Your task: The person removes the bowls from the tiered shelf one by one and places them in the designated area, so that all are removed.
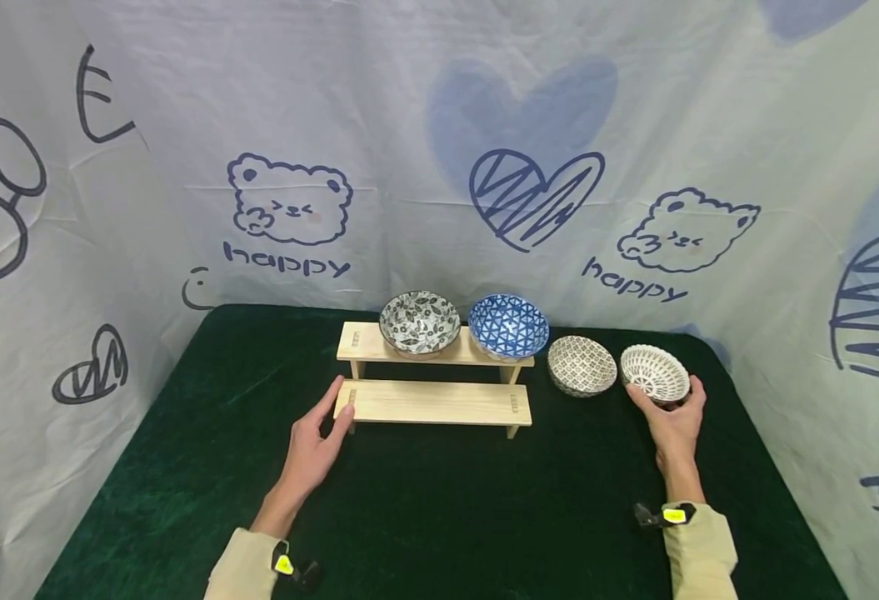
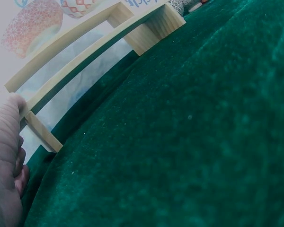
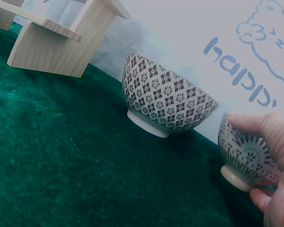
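Right hand claims the end bowl, left hand minds the stand

And here we are at the far right of the green-covered table (image 1: 439,517), where the right hand (image 1: 676,425) has the white bowl (image 1: 655,373) in its grip, thumb at the near rim, fingers round the right side. The right wrist view gives us dark bursts of pattern on its outer wall, and a fingertip low down by the pale foot. Is that foot touching the cloth? Hard to say from these angles.

Just to its left, the lattice-patterned bowl (image 1: 581,367) sits upright on the cloth, near but apart from the fingers. Left again comes the two-tier wooden stand (image 1: 432,402), and there's the left hand (image 1: 313,446) at its left end, thumb and forefinger set apart, pinching the end of the lower board.

Up on the top tier, two bowls side by side: the black-and-white leafy bowl (image 1: 420,323) towards the middle, the blue bowl (image 1: 509,326) at the right end, a slim gap between them. Both open upwards.

Behind it all hangs a pale sheet (image 1: 394,125) drawn with bears, hearts and the word "happy". Pale sleeves (image 1: 697,550) reach in from the near edge, a small camera (image 1: 664,515) strapped at each wrist.
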Demonstrator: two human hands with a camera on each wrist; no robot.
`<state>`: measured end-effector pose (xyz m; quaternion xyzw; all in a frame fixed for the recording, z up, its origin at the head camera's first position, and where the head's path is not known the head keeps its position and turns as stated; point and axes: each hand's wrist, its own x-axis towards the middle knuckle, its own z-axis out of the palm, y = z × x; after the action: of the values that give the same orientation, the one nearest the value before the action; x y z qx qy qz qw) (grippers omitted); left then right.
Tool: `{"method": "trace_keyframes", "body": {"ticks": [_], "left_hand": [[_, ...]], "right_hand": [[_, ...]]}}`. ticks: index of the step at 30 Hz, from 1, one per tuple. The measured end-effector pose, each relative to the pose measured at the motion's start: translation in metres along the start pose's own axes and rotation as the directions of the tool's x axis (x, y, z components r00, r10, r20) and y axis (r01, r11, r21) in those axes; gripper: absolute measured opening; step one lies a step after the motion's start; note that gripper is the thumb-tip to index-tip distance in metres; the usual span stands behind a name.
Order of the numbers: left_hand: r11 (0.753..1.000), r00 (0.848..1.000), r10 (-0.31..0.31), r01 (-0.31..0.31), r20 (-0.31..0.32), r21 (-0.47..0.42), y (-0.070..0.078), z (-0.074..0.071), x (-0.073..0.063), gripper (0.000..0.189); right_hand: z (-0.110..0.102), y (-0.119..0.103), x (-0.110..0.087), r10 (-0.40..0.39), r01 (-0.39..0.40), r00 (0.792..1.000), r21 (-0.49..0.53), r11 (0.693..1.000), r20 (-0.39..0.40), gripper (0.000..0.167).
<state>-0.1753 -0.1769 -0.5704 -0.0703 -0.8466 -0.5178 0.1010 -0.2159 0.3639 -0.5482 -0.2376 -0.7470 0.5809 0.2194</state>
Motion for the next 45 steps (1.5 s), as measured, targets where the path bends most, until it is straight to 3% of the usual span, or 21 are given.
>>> {"method": "trace_keyframes", "body": {"ticks": [18,26,34,40,45], "left_hand": [[1.0,1.0,-0.002,0.002,0.01,-0.006,0.0,0.001,0.0,0.061],[1.0,1.0,0.003,-0.003,0.002,0.004,0.0,0.0,0.0,0.061],[1.0,1.0,0.001,-0.001,0.004,0.002,0.001,0.0,-0.001,0.062],[1.0,1.0,0.002,-0.002,0.004,-0.01,0.001,0.0,-0.001,0.062],[1.0,1.0,0.006,-0.006,-0.001,-0.006,0.001,0.001,-0.001,0.061]], "right_hand": [[-0.009,-0.005,0.0,0.034,-0.033,0.999,-0.033,0.999,0.029,0.113],[-0.015,-0.012,0.003,0.037,-0.037,0.999,-0.036,0.999,0.004,0.109],[-0.017,-0.026,-0.002,-0.072,0.07,0.997,-0.083,0.994,-0.027,0.102],[-0.012,-0.042,-0.01,-0.181,0.183,0.983,-0.139,0.973,0.027,0.098],[-0.005,-0.055,-0.018,-0.216,0.224,0.973,-0.121,0.967,0.078,0.097]]}}
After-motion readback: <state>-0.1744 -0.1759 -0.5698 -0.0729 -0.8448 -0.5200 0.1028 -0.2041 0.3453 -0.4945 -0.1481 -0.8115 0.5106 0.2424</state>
